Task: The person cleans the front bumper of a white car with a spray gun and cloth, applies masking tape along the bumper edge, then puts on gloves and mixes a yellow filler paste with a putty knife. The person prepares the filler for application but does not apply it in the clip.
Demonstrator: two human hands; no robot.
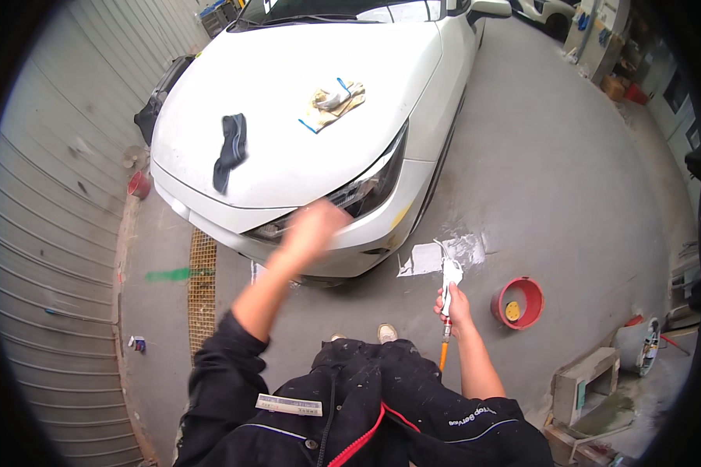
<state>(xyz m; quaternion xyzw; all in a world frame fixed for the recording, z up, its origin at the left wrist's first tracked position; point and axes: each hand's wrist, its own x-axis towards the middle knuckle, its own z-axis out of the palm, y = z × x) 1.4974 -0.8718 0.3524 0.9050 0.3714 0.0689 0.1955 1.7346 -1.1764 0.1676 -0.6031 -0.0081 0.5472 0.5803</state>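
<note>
In front of me stands a white car (pixel 288 62), its hood and headlight (pixel 382 187) towards me. Blurred by motion, my left hand (pixel 317 229) is over the front corner beside the headlight; its fingers cannot be made out. My right hand (pixel 455 305) is closed around a white air blow gun (pixel 451 276), off to the right of the bumper. An orange hose (pixel 444 356) runs down from the gun's metal coupling. Yellowish work gloves with blue edging (pixel 335 105) and a dark cloth-like item (pixel 230 152) lie on the hood.
A red bucket (pixel 539 303) with a round yellow pad (pixel 512 310) in it stands on the grey floor at right. Wet patches (pixel 444 255) show near the bumper. A yellow floor grate (pixel 202 288) lies left, and concrete-like blocks (pixel 588 381) stand at lower right.
</note>
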